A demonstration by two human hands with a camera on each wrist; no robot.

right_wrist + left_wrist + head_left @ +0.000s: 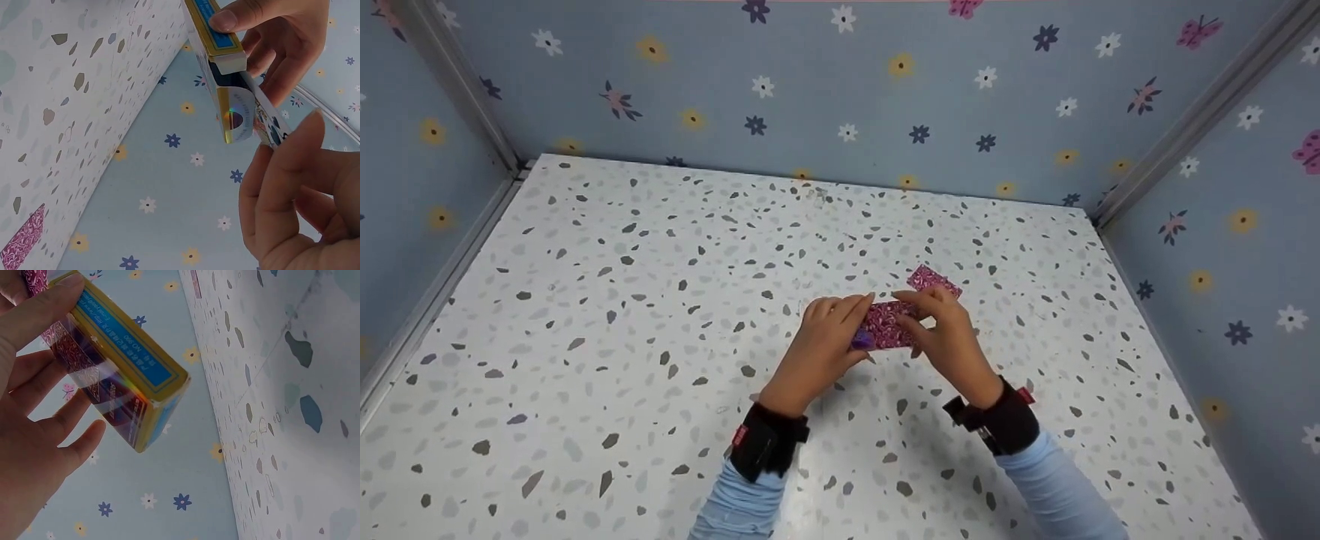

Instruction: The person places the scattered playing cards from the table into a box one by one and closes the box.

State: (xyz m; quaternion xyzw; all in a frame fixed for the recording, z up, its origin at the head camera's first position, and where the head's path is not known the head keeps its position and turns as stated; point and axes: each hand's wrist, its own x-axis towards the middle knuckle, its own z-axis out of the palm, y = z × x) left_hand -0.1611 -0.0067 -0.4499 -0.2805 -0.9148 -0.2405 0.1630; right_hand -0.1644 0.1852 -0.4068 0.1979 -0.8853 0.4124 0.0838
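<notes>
My left hand (826, 346) grips a small card box (132, 363) with a gold and blue side and a purple face, thumb laid along that printed side. In the right wrist view the box's end is open, with its flap (237, 112) folded out. Playing cards (270, 119) stick partly out of that opening, and my right hand (949, 337) pinches them between thumb and fingers. From the head view, their pink patterned backs (889, 326) show between both hands. Another pink patterned card piece (922, 276) lies on the table just beyond my right hand, partly hidden by it.
The white speckled table (660, 337) spreads around both hands. Blue flowered panels (825, 82) rise along its back and sides, with metal strips (1207, 112) at the corners.
</notes>
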